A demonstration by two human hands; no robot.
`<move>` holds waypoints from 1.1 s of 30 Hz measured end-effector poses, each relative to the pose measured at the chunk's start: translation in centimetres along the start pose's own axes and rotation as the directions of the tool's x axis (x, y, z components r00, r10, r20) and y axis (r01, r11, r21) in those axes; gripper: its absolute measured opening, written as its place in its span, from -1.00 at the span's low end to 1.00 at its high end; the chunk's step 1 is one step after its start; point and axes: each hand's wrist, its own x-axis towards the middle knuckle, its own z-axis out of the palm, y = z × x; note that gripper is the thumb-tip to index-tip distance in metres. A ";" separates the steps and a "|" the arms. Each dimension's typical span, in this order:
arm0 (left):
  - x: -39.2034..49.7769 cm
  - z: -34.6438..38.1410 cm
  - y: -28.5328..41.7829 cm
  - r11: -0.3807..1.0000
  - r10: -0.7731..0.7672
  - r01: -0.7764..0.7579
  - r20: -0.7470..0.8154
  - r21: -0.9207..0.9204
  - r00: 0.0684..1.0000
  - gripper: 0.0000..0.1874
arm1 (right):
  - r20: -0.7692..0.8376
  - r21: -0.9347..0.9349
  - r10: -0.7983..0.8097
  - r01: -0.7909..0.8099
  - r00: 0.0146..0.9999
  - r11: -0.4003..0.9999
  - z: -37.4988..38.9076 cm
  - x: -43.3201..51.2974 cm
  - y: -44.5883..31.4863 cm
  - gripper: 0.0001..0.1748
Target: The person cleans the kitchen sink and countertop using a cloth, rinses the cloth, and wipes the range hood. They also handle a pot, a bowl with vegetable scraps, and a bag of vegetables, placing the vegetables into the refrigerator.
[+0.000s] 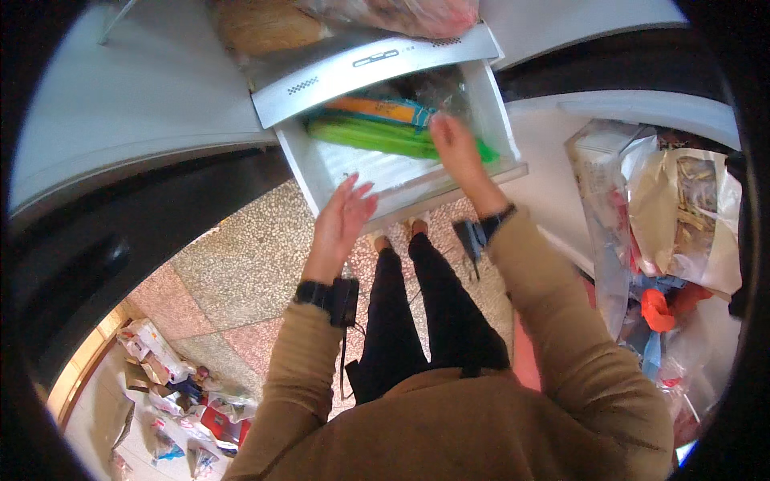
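In front of me a white drawer (305, 168) with a clear front edge is pulled out. Inside lies a long bright-green item (373, 137), perhaps produce in a bag. Behind it rests an orange-and-blue packet (385, 111), and clear plastic wrapping shows at the back right. My right hand (456, 150) is over the drawer's right side, at the right end of the packet and the green item. It is blurred, so I cannot tell whether its fingers grip anything. Near the front left corner my left hand (346, 219) has its fingers apart and holds nothing.
A silver panel (376, 69) with vents and a slider spans above the drawer, with plastic-wrapped food (403, 15) over it. To the right, an open door's shelf holds a paper bag (686, 210) and other bags. Several packages (156, 355) lie at lower left. The floor (234, 264) is speckled tile.
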 end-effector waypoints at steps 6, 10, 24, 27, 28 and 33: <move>-9.2 -4.7 -4.2 0.992 -0.107 0.090 -0.200 -0.091 0.974 -0.62 | 0.642 0.458 0.603 -0.867 0.475 0.196 -2.2 -12.6 -0.5 -0.79; -13.9 -8.5 -5.9 0.980 -0.194 0.163 -0.389 -0.110 0.901 -0.61 | 0.405 0.811 0.508 -0.555 0.760 0.184 2.1 -12.1 2.1 -0.95; -19.0 -14.5 -4.6 0.959 0.051 -0.176 -0.478 -0.220 0.877 -0.61 | 0.420 0.854 0.741 -0.503 0.523 -0.129 6.8 0.7 0.4 -0.91; -19.1 -14.7 -5.5 0.954 0.011 -0.165 -0.522 -0.250 0.853 -0.61 | 0.348 0.878 0.719 -0.477 0.601 -0.026 7.2 4.5 -1.6 -0.93; -19.3 -14.7 -5.7 0.951 0.019 -0.173 -0.506 -0.258 0.862 -0.60 | 0.312 0.878 0.722 -0.477 0.617 0.028 7.5 5.9 -2.0 -0.94; -19.6 -15.1 -6.7 0.949 0.014 -0.158 -0.463 -0.274 0.886 -0.60 | 0.383 0.923 0.410 -0.327 0.828 -0.202 8.7 10.8 -3.5 -0.94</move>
